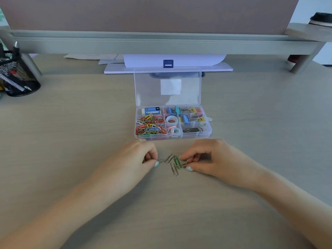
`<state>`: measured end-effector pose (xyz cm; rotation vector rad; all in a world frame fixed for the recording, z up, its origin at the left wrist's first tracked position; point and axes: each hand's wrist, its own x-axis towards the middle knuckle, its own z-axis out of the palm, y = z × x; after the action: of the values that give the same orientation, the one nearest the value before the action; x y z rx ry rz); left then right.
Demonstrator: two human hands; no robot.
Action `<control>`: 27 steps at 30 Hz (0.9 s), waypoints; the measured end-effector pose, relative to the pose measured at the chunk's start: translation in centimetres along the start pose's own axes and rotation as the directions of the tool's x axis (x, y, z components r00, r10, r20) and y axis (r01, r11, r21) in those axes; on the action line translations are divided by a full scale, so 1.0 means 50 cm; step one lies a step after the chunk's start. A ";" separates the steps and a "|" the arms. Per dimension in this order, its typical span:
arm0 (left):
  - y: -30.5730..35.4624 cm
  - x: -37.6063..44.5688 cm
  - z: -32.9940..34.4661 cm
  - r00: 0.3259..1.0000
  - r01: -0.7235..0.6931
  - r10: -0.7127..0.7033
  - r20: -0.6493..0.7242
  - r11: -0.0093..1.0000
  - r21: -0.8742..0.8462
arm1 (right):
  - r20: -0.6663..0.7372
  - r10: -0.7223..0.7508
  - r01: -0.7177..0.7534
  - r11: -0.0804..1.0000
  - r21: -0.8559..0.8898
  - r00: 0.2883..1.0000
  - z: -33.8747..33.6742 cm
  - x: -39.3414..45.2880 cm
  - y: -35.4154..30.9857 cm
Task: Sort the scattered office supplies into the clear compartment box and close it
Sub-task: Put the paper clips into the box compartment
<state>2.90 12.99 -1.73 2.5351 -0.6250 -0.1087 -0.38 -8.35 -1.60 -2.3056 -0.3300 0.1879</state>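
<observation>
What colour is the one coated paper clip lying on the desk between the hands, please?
Green; the paper clip shows best in the head view.

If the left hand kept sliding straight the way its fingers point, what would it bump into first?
Probably the silver paper clips on the desk; the left hand points right, toward them. Beyond lie the green clip and the right hand.

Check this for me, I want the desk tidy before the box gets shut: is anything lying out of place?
Yes. A few paper clips, several silver and one green, lie loose on the desk in front of the open compartment box. The left hand and right hand each pinch one. Nothing looks spilled or damaged.
</observation>
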 end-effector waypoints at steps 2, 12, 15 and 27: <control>-0.006 0.004 0.009 0.999 0.000 -0.002 -0.048 1.000 -0.031 | -0.008 0.003 -0.003 1.000 -0.001 1.000 0.001 0.000 -0.002; 0.028 -0.007 0.039 0.992 -0.068 0.060 -0.109 0.996 -0.065 | 0.017 -0.110 0.111 0.994 -0.005 0.994 0.010 0.010 0.007; 0.039 -0.012 0.043 0.997 -0.071 0.071 -0.040 0.997 -0.003 | 0.044 -0.108 0.108 0.994 -0.010 0.993 0.011 0.013 0.011; 0.039 -0.004 0.036 0.991 -0.125 0.123 -0.061 0.991 -0.042 | 0.016 -0.145 0.145 0.989 -0.038 0.989 0.017 0.017 0.004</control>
<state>1.56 10.78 -2.30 2.4393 -0.7467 -0.0053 0.28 -7.65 -2.36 -2.3087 -0.5104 0.1241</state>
